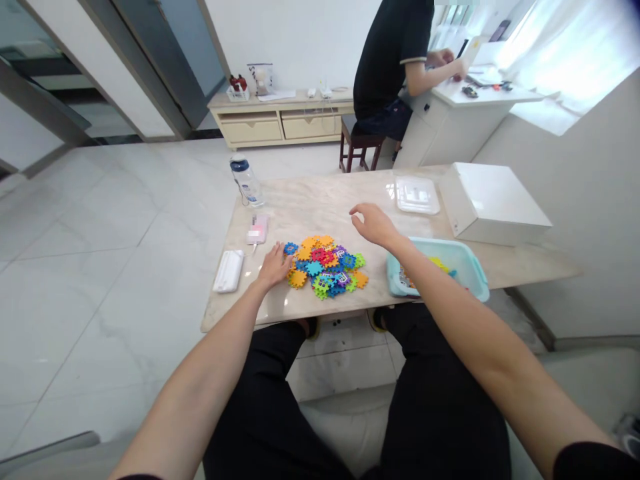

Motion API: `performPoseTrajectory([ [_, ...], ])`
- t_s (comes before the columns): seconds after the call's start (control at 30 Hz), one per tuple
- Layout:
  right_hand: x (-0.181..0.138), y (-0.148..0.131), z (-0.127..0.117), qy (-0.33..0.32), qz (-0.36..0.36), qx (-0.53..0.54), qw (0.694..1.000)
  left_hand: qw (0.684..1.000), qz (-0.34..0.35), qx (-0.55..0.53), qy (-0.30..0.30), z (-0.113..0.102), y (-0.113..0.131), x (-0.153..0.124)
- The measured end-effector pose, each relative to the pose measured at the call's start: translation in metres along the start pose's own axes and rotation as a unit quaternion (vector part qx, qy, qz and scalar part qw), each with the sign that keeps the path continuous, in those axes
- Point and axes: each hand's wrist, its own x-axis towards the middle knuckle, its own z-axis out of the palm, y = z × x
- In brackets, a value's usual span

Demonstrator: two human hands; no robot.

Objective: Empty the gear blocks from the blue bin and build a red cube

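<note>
A heap of colourful plastic gear pieces [327,267] lies on the marble-patterned table [310,200]. At the heap's left edge rests my left hand [275,265], fingers stretched out and touching the outer pieces, beside a blue gear [291,248]. My right hand [374,225] hovers over the table beyond the heap's right side, fingers loosely curved and apart, with nothing seen in it. Under my right forearm stands a light blue plastic basin [473,267] with some yellow and other coloured pieces inside; the forearm hides part of it.
On the table's left are a water bottle [247,181], a pink phone-like item [257,229] and a white power bank [229,271]. A clear plastic lid [417,195] and a white box [495,203] occupy the right. Another person [395,67] sits at a white desk behind.
</note>
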Motion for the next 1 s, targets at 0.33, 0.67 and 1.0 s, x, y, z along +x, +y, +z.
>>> performPoseTrajectory([
  [0.33,-0.095,0.095,-0.081,0.143,0.177,0.013,0.974,0.996,0.058,0.053,-0.035,-0.049,0.096,-0.018],
  [0.67,-0.136,0.132,-0.074,-0.092,0.183,-0.033,0.978,0.987,0.156,0.023,0.014,-0.051,0.289,-0.041],
  [1.0,-0.152,0.155,-0.059,-0.272,0.094,-0.142,0.947,0.977,0.208,0.046,-0.024,-0.01,0.368,-0.05],
])
